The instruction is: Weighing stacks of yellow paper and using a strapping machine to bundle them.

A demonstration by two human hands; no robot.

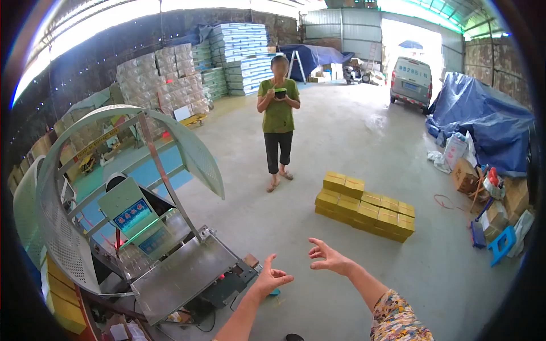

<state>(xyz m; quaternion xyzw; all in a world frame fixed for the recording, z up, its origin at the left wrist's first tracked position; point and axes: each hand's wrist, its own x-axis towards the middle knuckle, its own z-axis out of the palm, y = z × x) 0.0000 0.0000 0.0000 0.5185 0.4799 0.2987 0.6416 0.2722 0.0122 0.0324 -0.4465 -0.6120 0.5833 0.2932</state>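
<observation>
Yellow packages (365, 213) stacked; nothing gripped

Beyond the right hand (331, 261), the yellow packages are set in a low, stepped block on the grey floor (318, 310), with no contact made; the left hand (271, 279) is raised just beside a metal-topped machine (183, 277), which appears untouched too. Both hands are held with thumb and fingers parted and loosely bent; nothing is pinched in either, and a gap is seen between them. By judgement, only a pause or a preparatory step is in hand, since no package is being handled; for one to be lifted, the block would need to be approached and the package grasped from both sides. Farther off, a dark bowl (280, 95) is held at chest height by a standing person (280, 120).
</observation>
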